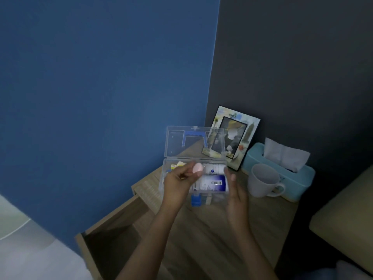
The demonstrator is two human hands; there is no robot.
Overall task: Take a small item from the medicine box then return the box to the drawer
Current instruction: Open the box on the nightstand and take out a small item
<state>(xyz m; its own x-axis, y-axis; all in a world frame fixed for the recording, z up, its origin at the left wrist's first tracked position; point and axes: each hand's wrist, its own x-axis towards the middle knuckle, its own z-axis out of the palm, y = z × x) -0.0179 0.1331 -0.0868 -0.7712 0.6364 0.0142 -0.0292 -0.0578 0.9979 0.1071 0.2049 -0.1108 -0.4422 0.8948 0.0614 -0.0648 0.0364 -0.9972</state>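
A clear plastic medicine box (220, 197) stands on the wooden nightstand (212, 239), its lid (177, 142) raised upright. Inside lie a white and blue bottle (214, 183), a smaller white bottle (214, 169) and other small packs. My left hand (178, 181) hovers over the left half of the box, fingertips pinched on a small pink item (197, 167). My right hand (236, 190) rests against the right end of the box, fingers spread. The drawer (113, 235) stands pulled out at the left of the nightstand, its inside dark.
A grey mug (262, 180) stands right of the box. Behind it is a teal tissue box (282, 170) and a picture frame (236, 136) leaning on the dark wall. A beige cushioned edge (343, 215) lies at the right. The blue wall borders the left.
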